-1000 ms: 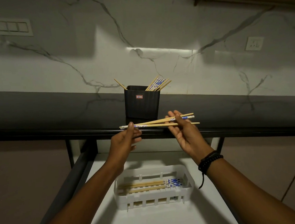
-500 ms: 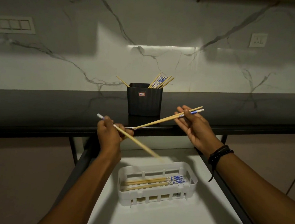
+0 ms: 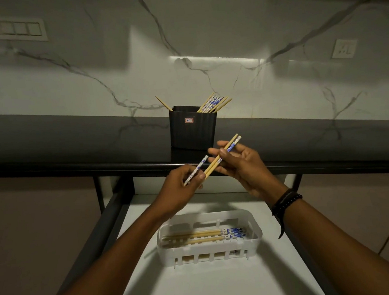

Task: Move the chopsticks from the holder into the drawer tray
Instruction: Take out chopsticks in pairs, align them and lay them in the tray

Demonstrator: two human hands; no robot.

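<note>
The left hand (image 3: 182,185) pinches one chopstick (image 3: 201,163), the right hand (image 3: 244,166) a pair (image 3: 213,166); above the tray (image 3: 197,249), match patterned ends, then lower flat

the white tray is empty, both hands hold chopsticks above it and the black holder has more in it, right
Not quite. The head view shows the white tray is not empty: several chopsticks lie in it. The rest stands: the left hand and right hand hold chopsticks above it, and the black holder has more.
</note>
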